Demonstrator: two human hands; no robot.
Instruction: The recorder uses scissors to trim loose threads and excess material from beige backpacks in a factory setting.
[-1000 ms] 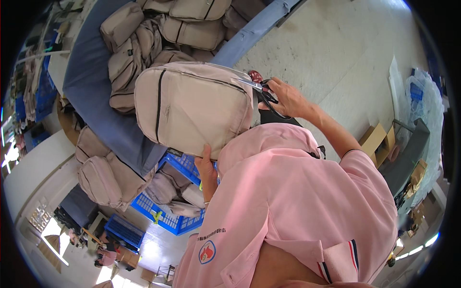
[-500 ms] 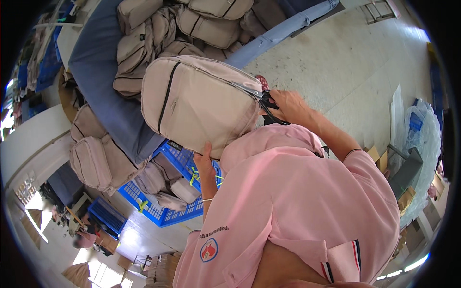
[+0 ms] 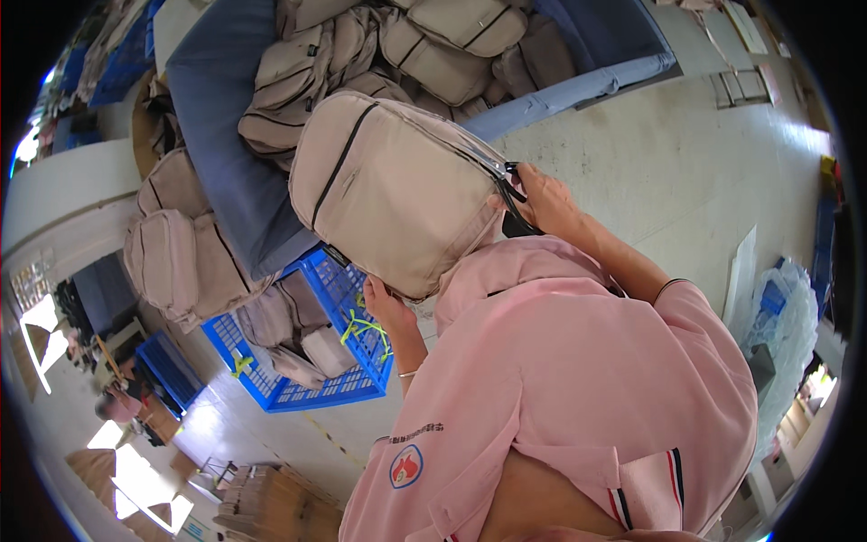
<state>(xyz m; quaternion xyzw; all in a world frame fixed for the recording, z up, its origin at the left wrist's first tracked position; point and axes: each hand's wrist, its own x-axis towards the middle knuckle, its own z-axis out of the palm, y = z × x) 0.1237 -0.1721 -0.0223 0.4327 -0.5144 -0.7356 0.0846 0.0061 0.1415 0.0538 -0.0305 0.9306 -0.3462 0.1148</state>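
Note:
A beige backpack (image 3: 397, 194) with a dark zipper across its front is held up against my body, tilted. My left hand (image 3: 390, 307) grips its lower edge, thumb on the fabric and the other fingers partly hidden behind. At the bag's right edge, my right hand (image 3: 542, 199) is closed around the black handles of a pair of scissors (image 3: 499, 169). The metal blades lie along the bag's side seam, and their tips are hard to make out.
Beyond the backpack, a large blue fabric-lined bin (image 3: 226, 117) holds several beige backpacks (image 3: 442, 54). A blue plastic crate (image 3: 339, 395) with more bags stands at lower left, near another pile of backpacks (image 3: 185, 262). Clear plastic wrapping (image 3: 790, 316) bulges at right.
In the picture, the backpack and both hands have shifted slightly right as the view turned. The scissor blades have moved from over the bag's front to along its side edge.

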